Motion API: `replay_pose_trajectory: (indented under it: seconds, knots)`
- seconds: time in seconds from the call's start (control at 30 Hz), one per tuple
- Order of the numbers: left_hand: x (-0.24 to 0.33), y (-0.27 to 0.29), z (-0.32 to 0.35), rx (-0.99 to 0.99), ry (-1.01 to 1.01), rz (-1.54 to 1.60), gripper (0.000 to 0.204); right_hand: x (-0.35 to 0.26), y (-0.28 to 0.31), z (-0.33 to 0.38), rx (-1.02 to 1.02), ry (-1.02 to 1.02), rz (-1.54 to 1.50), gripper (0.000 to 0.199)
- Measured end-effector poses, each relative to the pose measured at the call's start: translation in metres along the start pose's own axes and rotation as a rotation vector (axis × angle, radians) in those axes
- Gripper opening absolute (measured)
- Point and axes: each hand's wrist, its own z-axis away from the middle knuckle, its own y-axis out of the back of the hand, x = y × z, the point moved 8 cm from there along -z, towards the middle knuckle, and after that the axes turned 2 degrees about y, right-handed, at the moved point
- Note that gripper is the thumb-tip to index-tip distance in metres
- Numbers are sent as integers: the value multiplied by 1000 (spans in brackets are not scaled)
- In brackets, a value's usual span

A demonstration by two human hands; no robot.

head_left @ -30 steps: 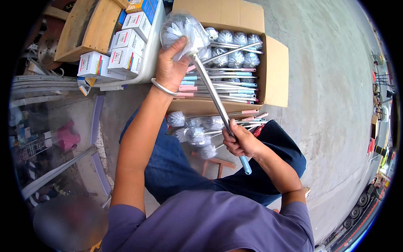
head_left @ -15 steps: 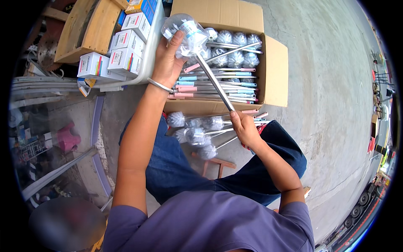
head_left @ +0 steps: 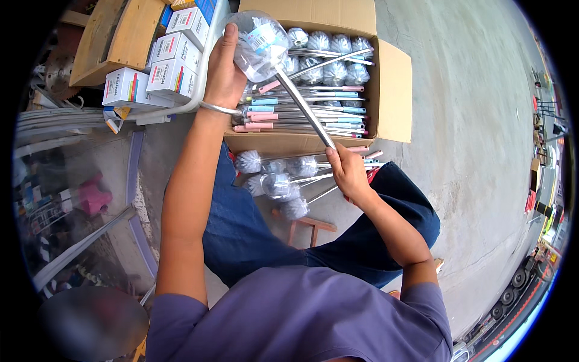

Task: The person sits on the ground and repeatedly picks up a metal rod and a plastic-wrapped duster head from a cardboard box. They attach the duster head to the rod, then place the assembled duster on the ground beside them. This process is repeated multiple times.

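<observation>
Two hands share one brush [head_left: 301, 99], a long metal-handled one with its round head wrapped in clear plastic. The left hand [head_left: 224, 69] is closed around the wrapped head at the upper end, fingers pressed on the plastic, a metal bangle [head_left: 220, 109] on that wrist. The right hand [head_left: 347, 172] is clamped on the lower end of the handle, so the brush runs on a slant from upper left down to the right, held in the air over the near edge of a cardboard box [head_left: 392, 84].

Inside the box lie many more such brushes [head_left: 325, 78], heads toward the far wall, pink and blue handle tips toward the near one. Just in front of the box, below the held handle and beside the right hand, a smaller bunch of wrapped brushes [head_left: 280, 181] rests by the person's knees, which are in blue trousers [head_left: 253, 235]. A wooden stool [head_left: 307, 226] shows between the legs.

To the left of the box stand stacked small white cartons [head_left: 163, 66] in a pale tray, with a wooden crate [head_left: 114, 42] beyond them. Bare concrete floor [head_left: 476, 151] stretches to the right.
</observation>
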Motion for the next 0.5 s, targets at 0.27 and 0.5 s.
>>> replay_pose_trajectory:
  seconds: [0.27,0.5]
  knots:
    - [36,-12,23,-349,-411,-1546,64,2,49,-19,119,227,484,43]
    - [18,-10,36,-378,-491,-1633,43,16,41,-15,44,200,504,42]
